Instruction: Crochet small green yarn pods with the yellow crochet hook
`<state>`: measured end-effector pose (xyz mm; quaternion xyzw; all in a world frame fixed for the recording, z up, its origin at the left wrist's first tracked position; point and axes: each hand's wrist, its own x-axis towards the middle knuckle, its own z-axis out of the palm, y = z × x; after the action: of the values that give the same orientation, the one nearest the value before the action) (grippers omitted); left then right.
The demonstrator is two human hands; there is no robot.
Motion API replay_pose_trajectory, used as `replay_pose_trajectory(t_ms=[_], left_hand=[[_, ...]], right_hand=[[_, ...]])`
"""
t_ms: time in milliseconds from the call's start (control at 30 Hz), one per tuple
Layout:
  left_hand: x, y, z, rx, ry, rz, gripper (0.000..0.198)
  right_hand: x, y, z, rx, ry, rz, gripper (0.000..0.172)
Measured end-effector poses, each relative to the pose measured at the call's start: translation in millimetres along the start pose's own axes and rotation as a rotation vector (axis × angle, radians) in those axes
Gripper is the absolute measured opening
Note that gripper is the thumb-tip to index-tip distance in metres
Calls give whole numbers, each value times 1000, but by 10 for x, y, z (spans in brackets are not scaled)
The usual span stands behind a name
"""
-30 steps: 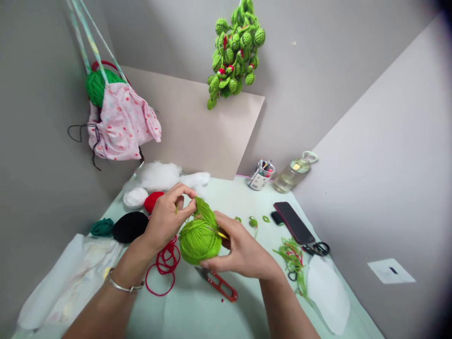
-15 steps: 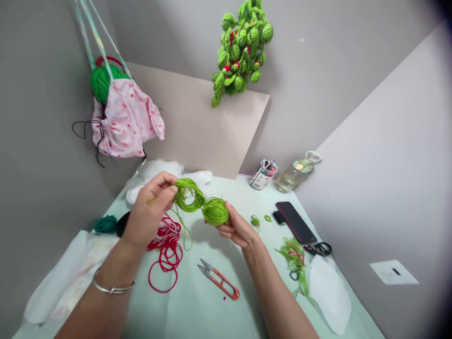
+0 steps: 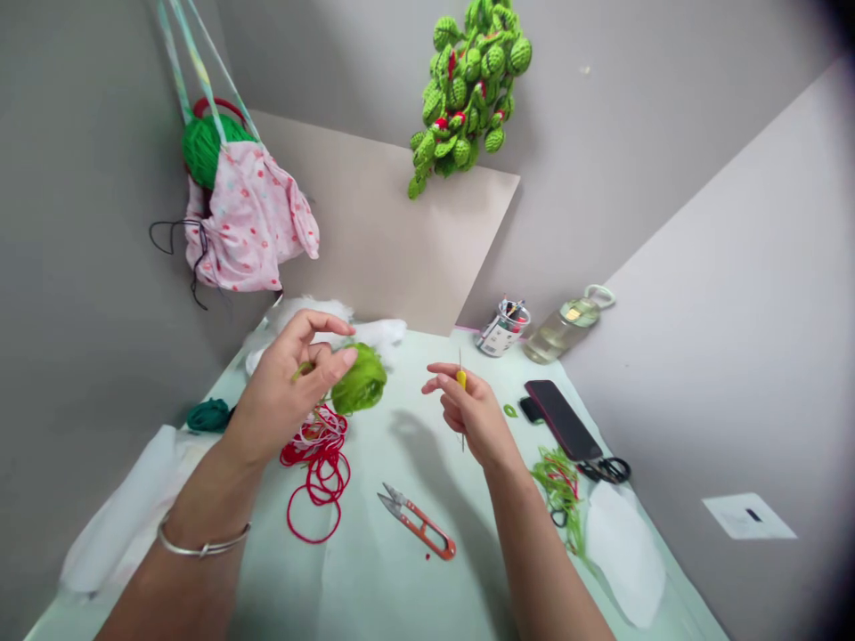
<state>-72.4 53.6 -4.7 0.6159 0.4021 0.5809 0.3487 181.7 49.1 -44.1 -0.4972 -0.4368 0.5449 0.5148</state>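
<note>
Head view: handling the green ball (image 3: 359,380) with the left hand (image 3: 284,378), left of centre in the frame (too blurred; cannot tell if pinched or only touched). Grasping the yellow hook (image 3: 461,380) in the right hand (image 3: 473,408), right of centre. Handle loosely; keep the hook's tip off the ball, clear of red yarn (image 3: 326,475) below.

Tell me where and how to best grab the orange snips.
I'd grip the snips by the orange handle, coming from the near right, pinching across its long sides. They lie flat, handle pointing near right, while the parted, pointed blades face far left.
</note>
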Motion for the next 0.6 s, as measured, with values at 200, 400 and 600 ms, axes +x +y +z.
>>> replay_pose_trajectory(t_ms=[200,400,600], left_hand=[[-141,58,321,-363,-326,-138,54],[-225,23,506,-509,-429,-186,54],[-326,94,623,-536,-396,-188,52]], right_hand=[[-377,-365,40,-164,27,-206,27],[-641,-487,102,-443,152,-465,12],[-597,-410,134,-638,87,-492,21]])
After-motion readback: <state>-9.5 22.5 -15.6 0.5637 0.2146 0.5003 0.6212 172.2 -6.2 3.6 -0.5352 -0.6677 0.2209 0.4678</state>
